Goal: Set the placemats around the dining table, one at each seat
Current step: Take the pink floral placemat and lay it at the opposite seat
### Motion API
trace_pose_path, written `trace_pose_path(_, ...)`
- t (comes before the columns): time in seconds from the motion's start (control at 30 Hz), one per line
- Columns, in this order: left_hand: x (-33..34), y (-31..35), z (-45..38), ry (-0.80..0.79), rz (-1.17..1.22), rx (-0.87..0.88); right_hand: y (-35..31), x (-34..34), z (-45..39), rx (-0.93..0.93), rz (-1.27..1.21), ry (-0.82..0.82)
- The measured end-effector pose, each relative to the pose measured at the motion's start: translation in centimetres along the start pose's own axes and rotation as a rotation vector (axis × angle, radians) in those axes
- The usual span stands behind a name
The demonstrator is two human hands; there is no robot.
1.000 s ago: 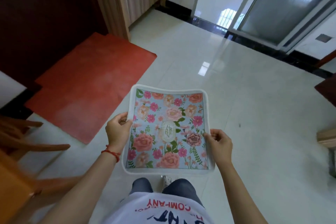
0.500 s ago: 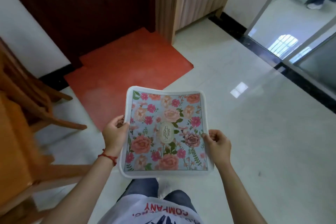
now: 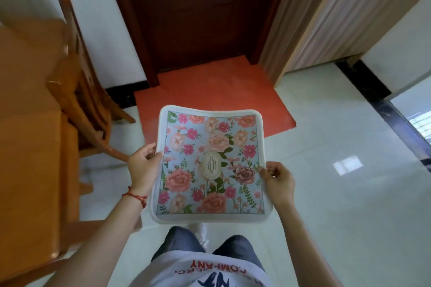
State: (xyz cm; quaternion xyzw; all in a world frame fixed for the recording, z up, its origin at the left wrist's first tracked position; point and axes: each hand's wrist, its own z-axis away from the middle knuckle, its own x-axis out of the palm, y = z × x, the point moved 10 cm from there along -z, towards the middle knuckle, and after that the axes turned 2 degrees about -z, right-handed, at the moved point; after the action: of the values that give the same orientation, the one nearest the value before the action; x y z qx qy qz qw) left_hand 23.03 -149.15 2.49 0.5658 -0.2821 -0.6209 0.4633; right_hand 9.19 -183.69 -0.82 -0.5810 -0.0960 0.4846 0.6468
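Floral placemat held flat in air, above floor, right of wooden surface. Left hand clamped on left edge, right hand pinched on right edge. Far edge slightly bowed: judged light, thin, flexible. Two-sided edge grip judged best; single-corner hold likely droops.

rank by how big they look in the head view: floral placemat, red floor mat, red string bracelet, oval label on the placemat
1. Floral placemat and red floor mat: similar; the placemat is nearer the camera and covers part of the floor mat, so no ranking.
2. Oval label.
3. Red string bracelet.
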Motion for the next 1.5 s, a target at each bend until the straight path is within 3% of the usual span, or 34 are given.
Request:
trace_pose_path(0.33, -0.2, 3.5, -9.1, 0.164, 0.049, -0.066, -8.8, 6.1, -11.0, -0.113, 0.007, -0.192)
trace_pose_path(0.87, -1.0, 9.6, -21.6, 0.445, 0.102, -0.136, -24.9, 16.2, -27.3, -0.354, 0.095, -0.361)
trace_pose_path(1.5, -10.2, 13.5, -42.3, 0.508, 0.138, -0.097, -40.6, 34.3, -35.6, -0.394, -0.007, -0.424)
